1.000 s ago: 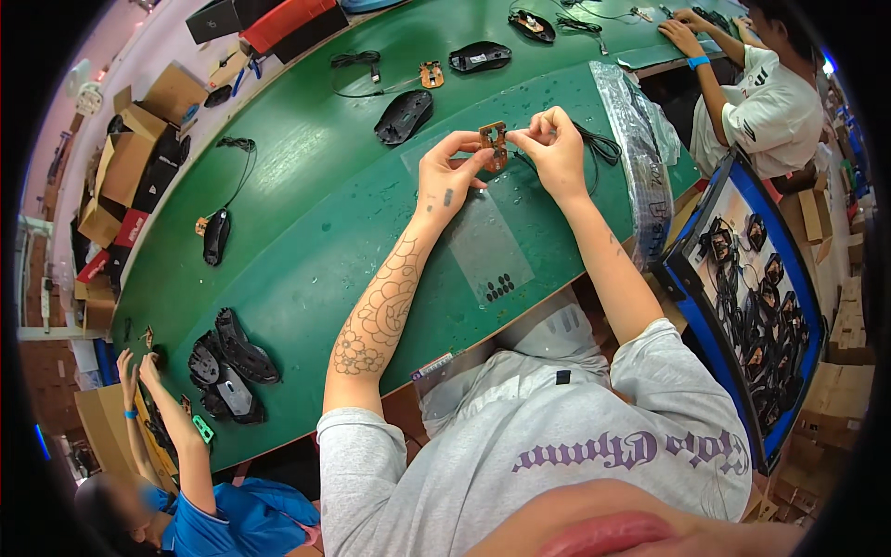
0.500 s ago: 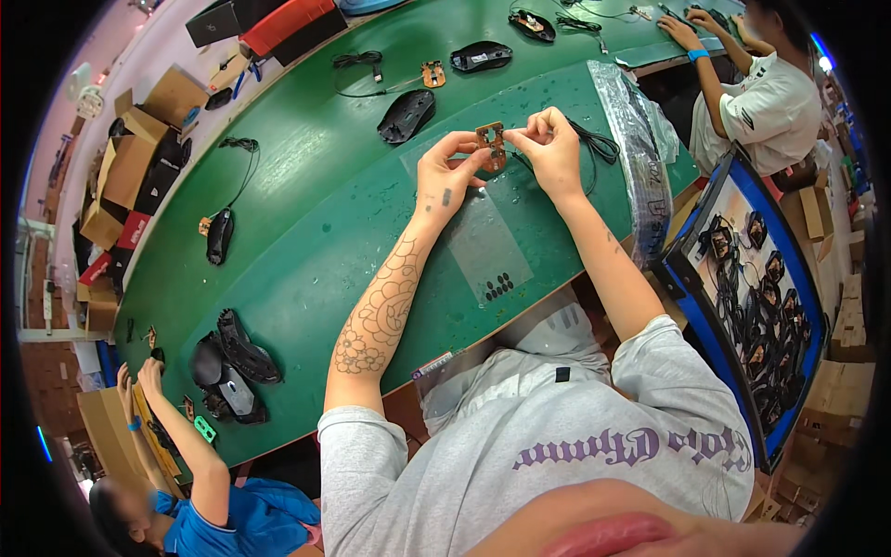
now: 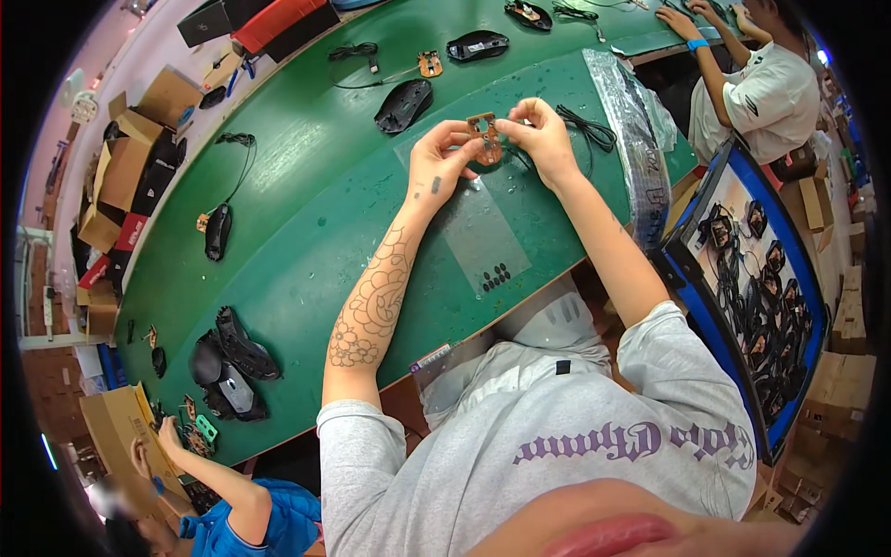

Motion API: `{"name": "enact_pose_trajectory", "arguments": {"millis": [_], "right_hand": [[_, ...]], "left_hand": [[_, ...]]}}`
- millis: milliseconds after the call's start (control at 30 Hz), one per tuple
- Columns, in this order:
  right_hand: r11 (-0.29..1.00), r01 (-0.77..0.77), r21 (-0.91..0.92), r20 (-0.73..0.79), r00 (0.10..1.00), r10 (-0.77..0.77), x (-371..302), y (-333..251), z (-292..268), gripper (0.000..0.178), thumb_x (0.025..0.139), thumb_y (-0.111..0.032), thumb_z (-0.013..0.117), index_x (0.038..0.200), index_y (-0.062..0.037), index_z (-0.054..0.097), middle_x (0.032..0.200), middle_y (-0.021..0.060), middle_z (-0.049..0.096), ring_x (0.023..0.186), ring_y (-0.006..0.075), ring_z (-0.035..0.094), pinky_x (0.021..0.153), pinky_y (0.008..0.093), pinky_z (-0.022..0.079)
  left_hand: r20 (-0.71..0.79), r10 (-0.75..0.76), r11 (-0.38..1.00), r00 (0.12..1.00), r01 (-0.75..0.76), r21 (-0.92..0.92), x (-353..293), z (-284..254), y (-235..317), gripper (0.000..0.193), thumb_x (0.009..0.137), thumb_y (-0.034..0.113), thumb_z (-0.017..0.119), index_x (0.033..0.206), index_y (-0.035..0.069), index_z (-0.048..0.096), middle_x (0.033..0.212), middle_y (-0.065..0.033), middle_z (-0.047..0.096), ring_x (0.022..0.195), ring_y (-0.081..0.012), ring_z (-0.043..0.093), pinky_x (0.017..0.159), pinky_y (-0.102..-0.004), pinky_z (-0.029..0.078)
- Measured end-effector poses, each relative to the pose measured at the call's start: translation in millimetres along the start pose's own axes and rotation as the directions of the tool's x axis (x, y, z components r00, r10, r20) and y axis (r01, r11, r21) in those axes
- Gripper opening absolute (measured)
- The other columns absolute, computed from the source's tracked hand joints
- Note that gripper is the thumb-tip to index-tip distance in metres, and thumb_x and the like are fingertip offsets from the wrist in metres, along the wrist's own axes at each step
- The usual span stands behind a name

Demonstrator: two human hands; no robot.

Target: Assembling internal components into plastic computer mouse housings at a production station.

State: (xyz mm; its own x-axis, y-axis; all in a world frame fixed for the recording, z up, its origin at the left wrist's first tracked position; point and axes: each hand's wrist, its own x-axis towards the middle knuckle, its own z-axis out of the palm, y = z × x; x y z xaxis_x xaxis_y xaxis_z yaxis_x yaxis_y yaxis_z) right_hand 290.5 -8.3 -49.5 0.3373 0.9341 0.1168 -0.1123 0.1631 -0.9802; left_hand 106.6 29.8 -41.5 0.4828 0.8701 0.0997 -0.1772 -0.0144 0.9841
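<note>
My left hand [image 3: 441, 162] pinches a small brown mouse circuit board [image 3: 486, 153] between thumb and fingers, holding it up over the green table. At the board's upper right edge, the thumb and fingertips of my right hand [image 3: 540, 141] are closed on it; whether they also hold something tiny cannot be seen. A black cable [image 3: 591, 133] lies coiled beside my right wrist and runs toward the board. Below my hands, a clear plastic sheet [image 3: 475, 227] lies on the table with several small black oval pads [image 3: 496, 277] near its lower end.
Mouse shells [image 3: 404, 105] and another board [image 3: 429, 64] lie beyond my hands. Black mouse parts [image 3: 227, 371] are piled at left. Bubble wrap [image 3: 631, 139] lies at right, beside a blue-edged tray [image 3: 742, 306] of cabled parts. Co-workers sit at lower left [image 3: 251, 511] and upper right [image 3: 752, 102].
The board in my hands has tilted slightly, and my right fingers have shifted along its upper edge. The lower-left co-worker's hands have moved down toward the box. The whole view has shifted a little.
</note>
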Motion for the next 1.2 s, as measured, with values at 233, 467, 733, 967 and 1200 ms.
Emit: {"name": "enact_pose_trajectory", "arguments": {"millis": [233, 467, 733, 967, 1200], "right_hand": [[0.982, -0.035, 0.184, 0.090, 0.996, 0.019, 10, 8, 8, 0.030, 0.087, -0.017, 0.075, 0.110, 0.0020, 0.072, 0.099, 0.0067, 0.073, 0.082, 0.0101, 0.063, 0.074, 0.0198, 0.050], [0.938, -0.122, 0.324, 0.082, 0.992, 0.101, 21, 40, 3, 0.017, 0.094, -0.014, 0.066, 0.097, 0.0016, 0.070, 0.083, 0.0061, 0.070, 0.065, 0.0100, 0.059, 0.062, 0.0188, 0.046], [0.999, -0.031, 0.029, 0.146, 0.989, 0.026, 3, 22, 8, 0.016, 0.090, -0.013, 0.069, 0.097, 0.0007, 0.072, 0.079, 0.0028, 0.068, 0.063, 0.0080, 0.055, 0.060, 0.0173, 0.042], [0.999, -0.023, -0.040, 0.170, 0.985, 0.030, 9, 25, 10, 0.015, 0.090, -0.013, 0.069, 0.095, 0.0008, 0.072, 0.078, 0.0022, 0.068, 0.062, 0.0079, 0.054, 0.059, 0.0182, 0.041], [0.993, 0.072, -0.092, 0.236, 0.971, -0.048, -4, 6, 5, 0.023, 0.087, -0.017, 0.073, 0.099, 0.0017, 0.074, 0.087, 0.0044, 0.072, 0.071, 0.0098, 0.060, 0.066, 0.0198, 0.048]], "left_hand": [[-0.053, 0.094, 0.996, 0.994, -0.094, 0.008, 2, -2, 4, 0.022, 0.088, 0.009, 0.072, 0.106, -0.003, 0.067, 0.093, -0.0106, 0.072, 0.076, -0.0155, 0.069, 0.060, -0.0223, 0.057], [-0.217, -0.077, 0.962, 0.973, 0.130, 0.239, 0, 10, 35, 0.023, 0.091, 0.011, 0.068, 0.107, -0.005, 0.064, 0.088, -0.0125, 0.072, 0.071, -0.0166, 0.069, 0.059, -0.0218, 0.054], [0.160, 0.248, 0.401, 0.955, -0.252, 0.881, -101, 11, 36, 0.015, 0.083, 0.019, 0.076, 0.095, 0.010, 0.073, 0.087, -0.0005, 0.066, 0.060, -0.0165, 0.057, 0.056, -0.0260, 0.047], [0.119, 0.234, 0.349, 0.965, -0.198, 0.916, -152, 41, 17, 0.009, 0.083, 0.020, 0.072, 0.083, 0.011, 0.071, 0.089, 0.0005, 0.062, 0.058, -0.0197, 0.059, 0.051, -0.0280, 0.046], [0.005, 0.171, 0.485, 0.985, -0.088, 0.870, -151, 43, 14, 0.004, 0.083, 0.016, 0.071, 0.084, 0.012, 0.070, 0.087, 0.0004, 0.061, 0.060, -0.0186, 0.059, 0.051, -0.0288, 0.046]]}}
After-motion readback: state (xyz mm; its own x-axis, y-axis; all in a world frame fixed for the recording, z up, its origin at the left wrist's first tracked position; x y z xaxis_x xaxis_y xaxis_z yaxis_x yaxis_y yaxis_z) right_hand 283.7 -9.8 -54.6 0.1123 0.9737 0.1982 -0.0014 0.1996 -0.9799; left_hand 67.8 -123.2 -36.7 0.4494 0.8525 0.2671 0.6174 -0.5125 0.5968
